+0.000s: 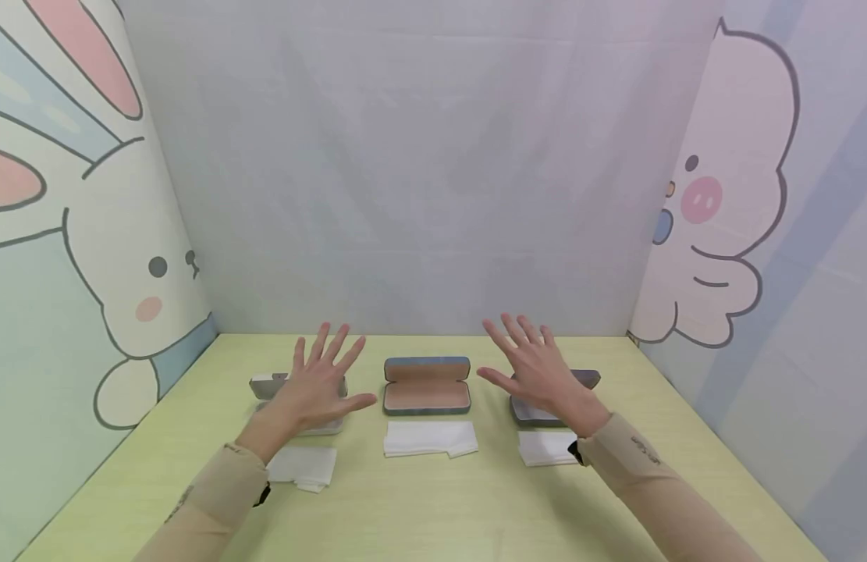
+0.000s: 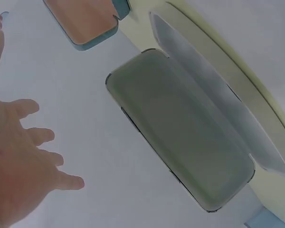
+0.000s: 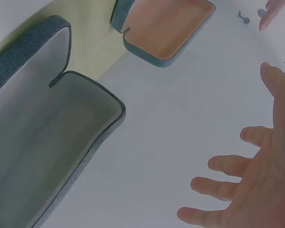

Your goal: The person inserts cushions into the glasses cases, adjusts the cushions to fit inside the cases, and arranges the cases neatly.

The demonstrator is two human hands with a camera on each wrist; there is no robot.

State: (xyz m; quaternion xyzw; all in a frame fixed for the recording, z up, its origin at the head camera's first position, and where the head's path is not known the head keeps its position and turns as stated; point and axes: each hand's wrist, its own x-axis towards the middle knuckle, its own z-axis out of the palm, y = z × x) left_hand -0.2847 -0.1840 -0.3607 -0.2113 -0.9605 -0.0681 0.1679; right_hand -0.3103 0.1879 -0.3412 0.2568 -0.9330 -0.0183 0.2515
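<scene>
My left hand (image 1: pixel 315 394) hovers with spread fingers over the left glasses case (image 1: pixel 264 385), a white hinged one, and hides much of it. In the left wrist view that case (image 2: pixel 178 126) is open, its grey inside bare. My right hand (image 1: pixel 543 378), fingers also spread, is above the dark grey glasses case (image 1: pixel 534 416) at the right. Its lid stands up and its light grey lining shows in the right wrist view. Between the hands sits a blue-grey glasses case (image 1: pixel 428 396), open, with a peach lining and nothing inside. Both hands hold nothing.
In front of the cases lie folded white cloths: one at the left (image 1: pixel 303 466), one in the middle (image 1: pixel 429 438) and one at the right (image 1: pixel 545 448), partly behind the right wrist. A pale curtain (image 1: pixel 419 172) hangs behind the yellow-green table (image 1: pixel 419 515), with cartoon-printed panels at both sides.
</scene>
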